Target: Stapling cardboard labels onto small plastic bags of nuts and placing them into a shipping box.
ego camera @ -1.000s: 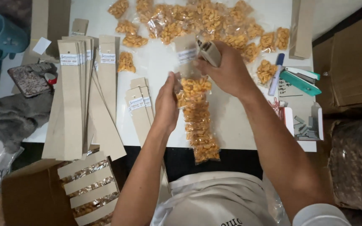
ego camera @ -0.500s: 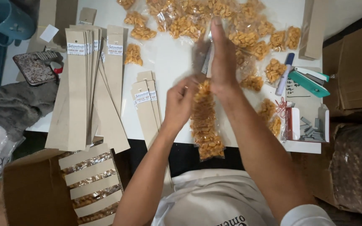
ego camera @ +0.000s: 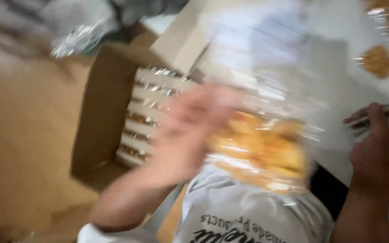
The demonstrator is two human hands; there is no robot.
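Observation:
The view is heavily blurred by motion. My left hand [ego camera: 187, 130] grips a long clear bag of orange-yellow snacks [ego camera: 262, 148] and holds it in front of my chest, just right of an open cardboard box [ego camera: 97, 103]. Rows of packed snack bags with brown card tops [ego camera: 147, 117] lie inside the box. My right hand [ego camera: 377, 146] rests at the edge of the white table [ego camera: 334, 72] on the right, its thumb and fingers closed on a small stapler [ego camera: 377, 116].
More bags of orange snacks [ego camera: 377, 60] lie on the table at the far right. Crumpled clear plastic [ego camera: 79, 31] sits beyond the box. A brown floor [ego camera: 19, 135] fills the left side.
My head has swung left and down toward the box. My left hand has carried the snack bag off the table toward the box. My right hand stayed at the table with the stapler.

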